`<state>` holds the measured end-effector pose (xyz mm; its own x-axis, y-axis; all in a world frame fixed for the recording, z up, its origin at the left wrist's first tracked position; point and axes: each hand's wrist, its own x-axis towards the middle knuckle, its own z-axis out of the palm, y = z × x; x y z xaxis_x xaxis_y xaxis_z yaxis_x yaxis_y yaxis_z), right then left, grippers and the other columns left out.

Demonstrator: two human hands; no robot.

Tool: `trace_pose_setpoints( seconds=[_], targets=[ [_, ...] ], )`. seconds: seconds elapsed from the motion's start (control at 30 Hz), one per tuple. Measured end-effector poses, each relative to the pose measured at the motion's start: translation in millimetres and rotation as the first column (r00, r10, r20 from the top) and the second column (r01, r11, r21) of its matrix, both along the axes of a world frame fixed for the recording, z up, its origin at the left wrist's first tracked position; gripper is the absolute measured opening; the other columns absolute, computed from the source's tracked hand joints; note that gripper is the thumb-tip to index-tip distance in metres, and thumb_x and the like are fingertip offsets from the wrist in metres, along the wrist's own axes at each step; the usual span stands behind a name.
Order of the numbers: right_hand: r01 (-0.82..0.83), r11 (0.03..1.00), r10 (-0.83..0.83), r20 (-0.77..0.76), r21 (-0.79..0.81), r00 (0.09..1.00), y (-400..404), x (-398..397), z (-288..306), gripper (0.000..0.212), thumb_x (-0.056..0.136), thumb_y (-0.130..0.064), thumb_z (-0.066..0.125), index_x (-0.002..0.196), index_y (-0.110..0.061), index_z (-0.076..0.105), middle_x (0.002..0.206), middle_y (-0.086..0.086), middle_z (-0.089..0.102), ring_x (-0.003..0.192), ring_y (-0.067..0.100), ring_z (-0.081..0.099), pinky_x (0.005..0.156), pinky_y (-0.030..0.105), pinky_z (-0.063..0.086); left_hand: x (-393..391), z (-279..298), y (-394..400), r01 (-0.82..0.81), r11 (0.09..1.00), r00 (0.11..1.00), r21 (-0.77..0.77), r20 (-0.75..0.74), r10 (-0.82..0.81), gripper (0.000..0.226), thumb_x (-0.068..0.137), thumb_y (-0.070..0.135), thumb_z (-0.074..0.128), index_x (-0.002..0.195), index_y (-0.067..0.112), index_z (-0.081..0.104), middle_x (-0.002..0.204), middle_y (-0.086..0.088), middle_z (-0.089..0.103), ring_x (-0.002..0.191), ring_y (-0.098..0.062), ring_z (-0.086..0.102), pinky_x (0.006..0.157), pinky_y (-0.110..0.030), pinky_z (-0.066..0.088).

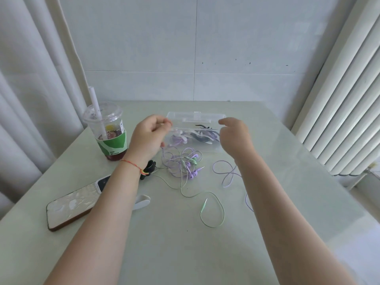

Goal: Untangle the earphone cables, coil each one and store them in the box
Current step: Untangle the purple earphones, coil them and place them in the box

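Observation:
A clear plastic box (213, 148) stands at the table's middle back with its lid (195, 116) raised. Inside lie lilac, white and black earphones (197, 134). My left hand (147, 138) pinches the lid's left end with curled fingers. At the lid's right end my right hand (234, 138) holds on in the same way. In front of the box lies a tangle of lilac and green earphone cables (185, 164). A lilac cable loop (227, 173) trails right, and a green cable with its plug (204, 204) trails toward me.
A plastic drink cup with a straw (109, 134) stands left of the box. A phone (72, 204) lies face down at the near left. A black bundle (150, 166) and a white oval piece (143, 200) lie by my left forearm. A radiator (339, 120) lines the right wall.

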<state>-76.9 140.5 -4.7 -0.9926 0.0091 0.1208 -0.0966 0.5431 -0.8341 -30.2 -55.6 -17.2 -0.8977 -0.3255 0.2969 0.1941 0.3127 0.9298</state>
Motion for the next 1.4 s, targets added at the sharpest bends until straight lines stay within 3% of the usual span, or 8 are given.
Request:
trace_pose_setpoints(
  seconds=[0.13, 0.27, 0.53, 0.83, 0.97, 1.1, 1.3, 1.4],
  targets=[
    [-0.175, 0.983, 0.166, -0.143, -0.051, 0.976, -12.9, 15.5, 10.1, 0.046, 0.086, 0.002, 0.037, 0.118, -0.017, 0.065, 0.122, -0.001, 0.062, 0.104, 0.012, 0.055, 0.088, 0.024, 0.043, -2.8, -9.3, 20.9, 0.165, 0.983, 0.986, -0.078, 0.049, -0.161, 0.013, 0.092, 0.007, 0.059, 0.091, 0.02, 0.061, 0.058, 0.009, 0.059, 0.054, -0.012, 0.05, 0.057, -0.027, 0.047],
    [-0.404, 0.913, 0.405, -0.014, 0.052, 0.914, -18.7, 22.8, 7.7, 0.029, 0.09, -0.011, 0.044, 0.111, -0.022, 0.06, 0.087, -0.007, 0.071, 0.074, 0.01, 0.062, 0.069, 0.029, 0.048, -1.7, -8.6, 30.6, 0.29, 0.957, 0.957, 0.027, -0.013, -0.29, 0.013, 0.093, 0.001, 0.059, 0.097, 0.013, 0.06, 0.068, -0.001, 0.068, 0.062, -0.023, 0.059, 0.068, -0.03, 0.05],
    [-0.444, 0.892, 0.423, 0.181, 0.088, 0.888, -3.8, 20.6, 7.7, 0.027, 0.089, -0.031, 0.061, 0.076, -0.008, 0.068, 0.043, -0.008, 0.029, 0.042, 0.016, 0.027, 0.044, 0.022, 0.024, -3.5, -19.7, 19.7, 0.42, 0.907, 0.885, 0.038, 0.205, -0.418, 0.014, 0.082, 0.0, 0.065, 0.09, 0.011, 0.063, 0.068, 0.002, 0.065, 0.066, -0.015, 0.057, 0.072, -0.027, 0.048],
    [-0.397, 0.802, 0.429, -0.033, -0.447, 0.903, 7.9, 16.9, 22.8, 0.026, 0.097, -0.009, 0.041, 0.095, -0.003, 0.066, 0.047, 0.002, 0.046, 0.04, 0.021, 0.041, 0.049, 0.026, 0.035, -7.8, -40.3, 17.2, 0.349, 0.921, 0.9, -0.174, 0.335, -0.278, 0.027, 0.089, -0.004, 0.055, 0.09, 0.022, 0.062, 0.098, -0.007, 0.069, 0.094, -0.014, 0.063, 0.093, -0.029, 0.049],
    [-0.383, 0.681, 0.4, -0.122, -0.624, 0.909, 6.1, 17.2, 25.2, 0.028, 0.098, -0.001, 0.037, 0.093, -0.008, 0.064, 0.064, 0.006, 0.056, 0.05, 0.02, 0.046, 0.05, 0.025, 0.04, -12.8, -48.5, 20.2, 0.362, 0.907, 0.893, -0.213, 0.359, -0.272, 0.043, 0.086, 0.002, 0.056, 0.123, 0.024, 0.055, 0.129, 0.002, 0.06, 0.118, -0.008, 0.055, 0.108, -0.032, 0.04],
    [-0.35, 0.721, 0.371, -0.093, -0.598, 0.924, 8.0, 14.7, 23.3, 0.036, 0.091, 0.002, 0.036, 0.104, -0.013, 0.066, 0.062, 0.002, 0.052, 0.048, 0.016, 0.032, 0.044, 0.022, 0.025, -11.9, -52.7, 25.2, 0.353, 0.914, 0.877, -0.198, 0.41, -0.25, 0.073, 0.08, 0.017, 0.061, 0.145, 0.037, 0.034, 0.145, 0.011, 0.04, 0.121, -0.005, 0.041, 0.107, -0.03, 0.033],
    [-0.375, 0.809, 0.433, 0.028, -0.452, 0.901, 6.9, 17.5, 19.4, 0.046, 0.083, 0.01, 0.032, 0.104, -0.011, 0.067, 0.061, 0.006, 0.056, 0.049, 0.019, 0.043, 0.051, 0.027, 0.035, -13.8, -37.1, 30.4, 0.219, 0.965, 0.966, -0.147, 0.169, -0.194, 0.063, 0.085, 0.003, 0.056, 0.139, 0.034, 0.044, 0.133, 0.014, 0.048, 0.125, -0.004, 0.044, 0.098, -0.022, 0.034],
    [-0.38, 0.785, 0.437, 0.002, -0.489, 0.9, 3.0, 20.7, 23.0, 0.039, 0.081, 0.011, 0.031, 0.091, -0.004, 0.066, 0.06, 0.005, 0.046, 0.05, 0.016, 0.032, 0.053, 0.027, 0.023, -10.6, -28.6, 33.8, 0.317, 0.945, 0.943, -0.084, 0.133, -0.305, 0.061, 0.078, 0.008, 0.058, 0.127, 0.044, 0.048, 0.129, 0.015, 0.055, 0.122, -0.003, 0.05, 0.097, -0.019, 0.042]
  ],
)
